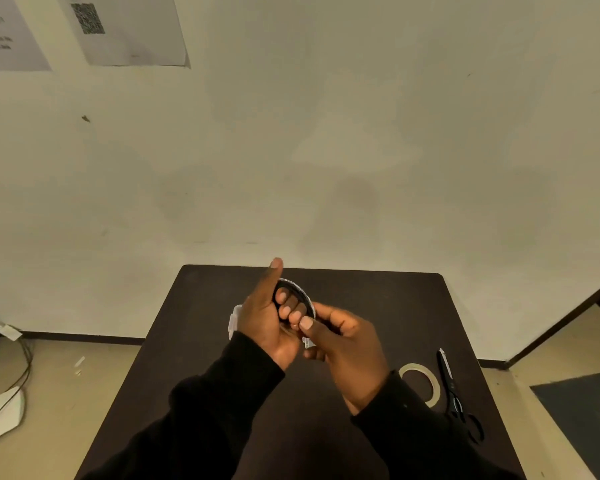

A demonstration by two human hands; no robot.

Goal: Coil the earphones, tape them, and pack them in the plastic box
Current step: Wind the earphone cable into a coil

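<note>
tape roll (420, 382) left of scissors (454, 393)

I stand before a dark table (378, 306) pushed against a plain cream wall (326, 133). Two printed sheets (125, 29) hang at the upper left. A dark baseboard (84, 338) meets the beige floor (66, 393), where cables (26, 368) trail on my left.

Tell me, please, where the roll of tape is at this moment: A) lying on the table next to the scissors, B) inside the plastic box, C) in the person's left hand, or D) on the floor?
A: the roll of tape lies flat on the dark table, just left of the black scissors, while both hands are busy with the coiled earphones.
</note>
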